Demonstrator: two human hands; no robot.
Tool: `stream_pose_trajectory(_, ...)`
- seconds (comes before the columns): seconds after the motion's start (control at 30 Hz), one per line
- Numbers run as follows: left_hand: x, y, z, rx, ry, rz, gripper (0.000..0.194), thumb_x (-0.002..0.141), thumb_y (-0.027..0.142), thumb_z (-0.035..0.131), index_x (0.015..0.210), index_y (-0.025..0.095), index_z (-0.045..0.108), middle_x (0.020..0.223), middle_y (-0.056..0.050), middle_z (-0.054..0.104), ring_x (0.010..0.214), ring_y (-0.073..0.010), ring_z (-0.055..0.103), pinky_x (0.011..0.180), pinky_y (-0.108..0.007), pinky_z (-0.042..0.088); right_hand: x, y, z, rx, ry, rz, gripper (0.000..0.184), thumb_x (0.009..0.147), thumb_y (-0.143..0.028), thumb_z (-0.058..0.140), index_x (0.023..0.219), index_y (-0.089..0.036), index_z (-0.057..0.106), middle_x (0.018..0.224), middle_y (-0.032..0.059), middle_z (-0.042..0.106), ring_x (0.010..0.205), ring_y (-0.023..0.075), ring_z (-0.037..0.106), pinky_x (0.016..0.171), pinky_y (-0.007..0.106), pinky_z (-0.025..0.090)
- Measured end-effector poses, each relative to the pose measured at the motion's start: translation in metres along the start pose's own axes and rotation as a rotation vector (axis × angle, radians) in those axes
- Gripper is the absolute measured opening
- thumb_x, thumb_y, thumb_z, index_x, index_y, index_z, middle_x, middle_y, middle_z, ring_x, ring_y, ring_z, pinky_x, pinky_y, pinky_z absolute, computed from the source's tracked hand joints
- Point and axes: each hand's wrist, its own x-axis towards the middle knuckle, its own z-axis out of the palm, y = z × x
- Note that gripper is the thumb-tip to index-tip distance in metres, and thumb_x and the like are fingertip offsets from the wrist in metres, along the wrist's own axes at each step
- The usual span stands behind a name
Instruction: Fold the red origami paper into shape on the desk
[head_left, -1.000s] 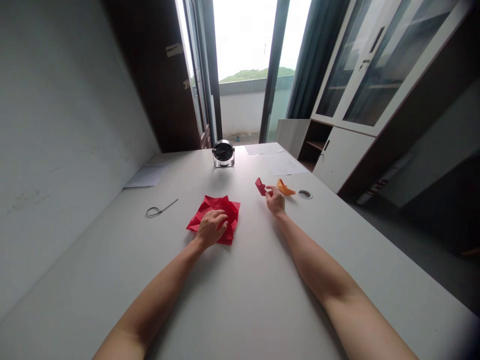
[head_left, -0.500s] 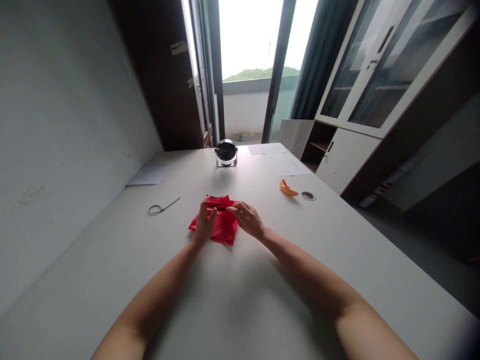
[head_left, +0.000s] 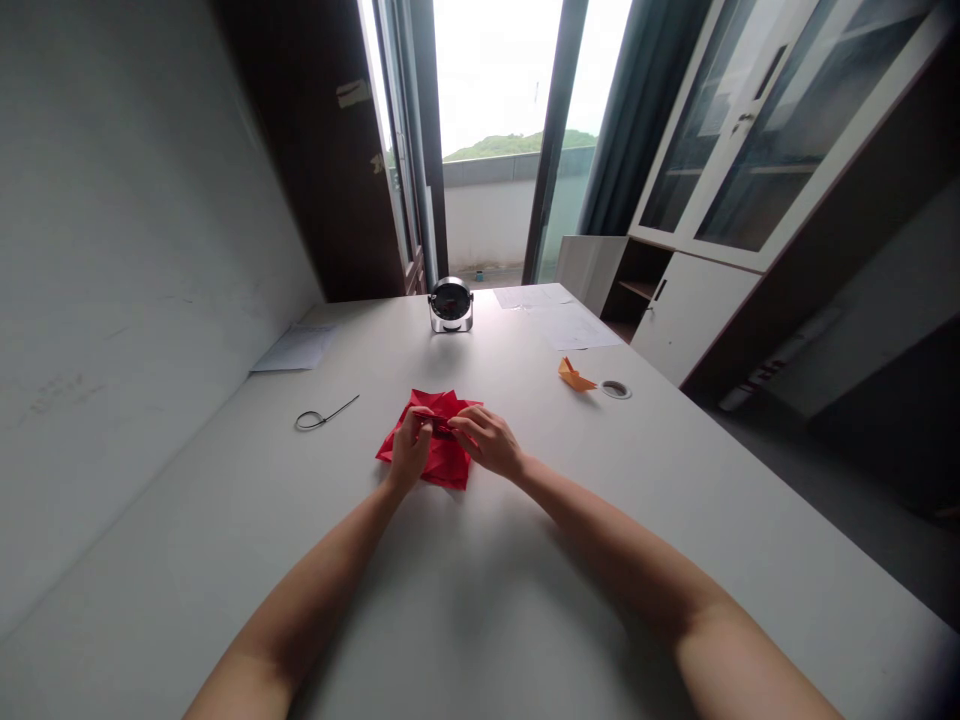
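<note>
A creased sheet of red paper (head_left: 448,466), partly folded, lies on the white table in front of me. My left hand (head_left: 409,446) pinches a raised fold at the paper's middle, its thumb on the near side. From the other side, my right hand (head_left: 487,436) grips the same fold between thumb and fingertips. The fold stands up a little between both hands, and dark shadow shows under it. My fingers hide part of the paper's centre and its right edge.
Left of the paper is a looped black cable tie (head_left: 319,419). To the right sit an orange folded paper figure (head_left: 576,375) and a roll of tape (head_left: 616,390). A round silver-framed device (head_left: 451,304) stands farther back; paper sheets (head_left: 296,348) lie near the wall.
The raised red fold has come toward me and down, uncovering more of the paper's far part. Both hands have shifted slightly nearer with it and keep their pinch.
</note>
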Motion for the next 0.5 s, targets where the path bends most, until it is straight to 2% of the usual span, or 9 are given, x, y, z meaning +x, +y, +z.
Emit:
stream_pose_trajectory(0.13,-0.002,0.006,0.000,0.055,-0.130,-0.004,0.014,0.090,0.023,0.049,0.098,0.022,0.060,0.086,-0.001,0.067,0.075,-0.0164,0.062,0.071,-0.028,0.048,-0.001,0.001,0.003,-0.029,-0.010,-0.006,0.018,0.097,-0.019,0.050,0.107,-0.024,0.064,0.101,0.0079,0.063,0.095,0.0199,0.057,0.079,0.033,0.048)
stream_pose_trajectory(0.23,-0.003,0.009,0.000,0.061,-0.187,0.001,0.016,0.089,0.024,0.050,0.101,0.022,0.060,0.084,-0.001,0.067,0.071,-0.0158,0.061,0.068,-0.027,0.047,-0.002,0.003,0.005,-0.041,-0.030,0.000,0.017,0.097,-0.018,0.051,0.107,-0.024,0.064,0.103,0.0078,0.062,0.097,0.0199,0.057,0.079,0.032,0.049)
stream_pose_trajectory(0.33,-0.004,0.011,0.000,0.062,-0.219,0.002,0.017,0.090,0.024,0.050,0.103,0.022,0.060,0.083,-0.001,0.067,0.069,-0.0156,0.061,0.066,-0.027,0.047,-0.001,0.004,0.005,-0.036,-0.035,0.003,0.019,0.096,-0.018,0.052,0.111,-0.023,0.063,0.102,0.0078,0.063,0.095,0.0195,0.057,0.080,0.033,0.050)
stream_pose_trajectory(0.5,-0.004,0.011,0.001,0.037,-0.210,0.001,0.021,0.090,0.024,0.050,0.109,0.022,0.059,0.088,-0.002,0.068,0.071,-0.0157,0.062,0.065,-0.027,0.048,-0.001,0.002,0.003,-0.029,-0.037,0.018,0.020,0.095,-0.020,0.054,0.113,-0.022,0.061,0.104,0.0084,0.063,0.094,0.0202,0.057,0.080,0.033,0.050)
